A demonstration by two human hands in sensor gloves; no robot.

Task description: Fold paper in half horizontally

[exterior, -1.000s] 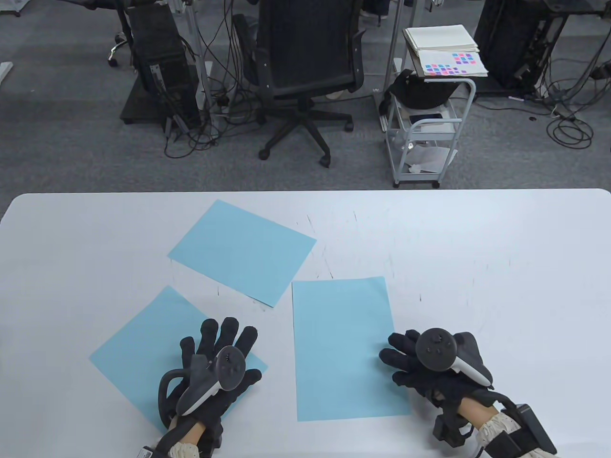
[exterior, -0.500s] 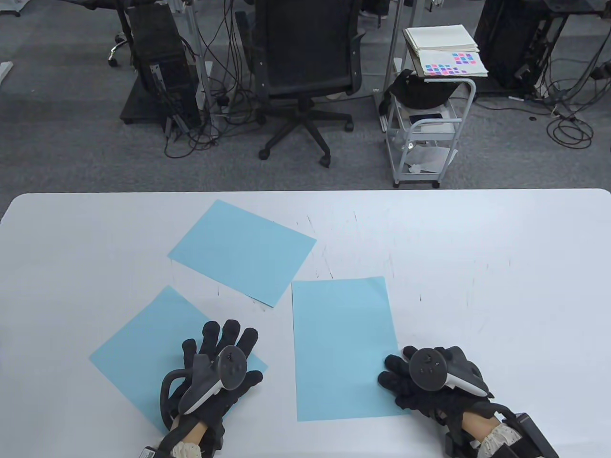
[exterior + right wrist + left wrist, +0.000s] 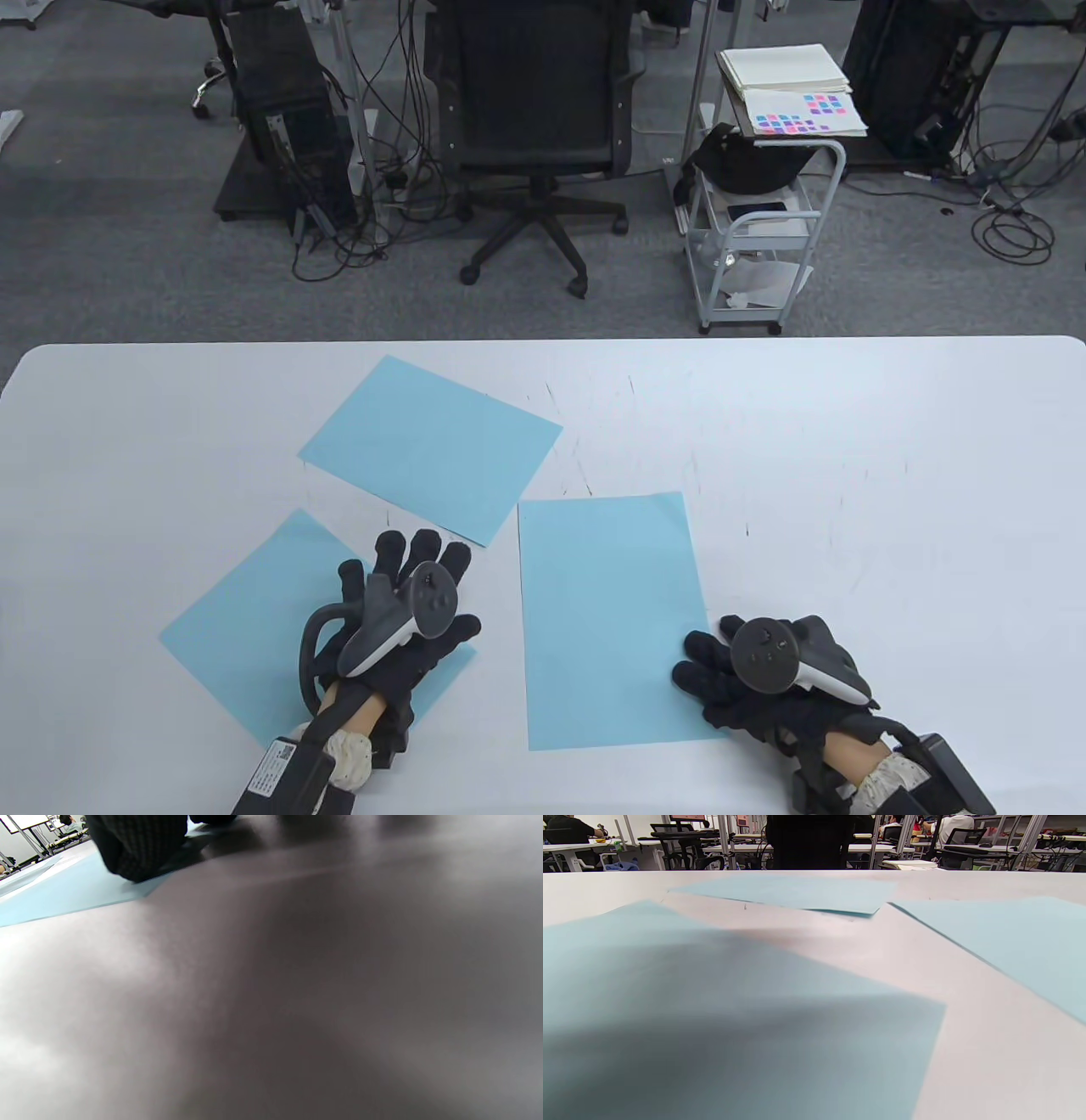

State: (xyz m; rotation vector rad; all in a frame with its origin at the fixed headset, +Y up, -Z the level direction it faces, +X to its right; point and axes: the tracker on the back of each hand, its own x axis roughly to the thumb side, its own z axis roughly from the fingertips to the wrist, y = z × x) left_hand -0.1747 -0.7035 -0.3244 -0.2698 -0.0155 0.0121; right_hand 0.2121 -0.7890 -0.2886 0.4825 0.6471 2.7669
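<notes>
Three light blue paper sheets lie flat on the white table point(image 3: 848, 509). The middle sheet point(image 3: 607, 611) stands upright, in portrait. My right hand point(image 3: 704, 671) rests at its lower right edge, with fingertips on the paper near the bottom right corner. In the right wrist view a gloved fingertip point(image 3: 135, 844) touches the blue sheet point(image 3: 63, 891). My left hand point(image 3: 407, 569) is over the right part of the tilted lower-left sheet point(image 3: 246, 620), fingers spread and holding nothing. That sheet point(image 3: 712, 1027) fills the left wrist view, where no fingers show.
A third blue sheet point(image 3: 433, 446) lies tilted further back, its corner close to the middle sheet's top left. It also shows in the left wrist view point(image 3: 797, 893). Beyond the table's far edge stand an office chair point(image 3: 534, 127) and a small cart point(image 3: 764, 238).
My right hand slid down along the middle sheet's right edge toward its bottom corner. My left hand moved forward and a little right over the lower-left sheet. The sheets have not moved.
</notes>
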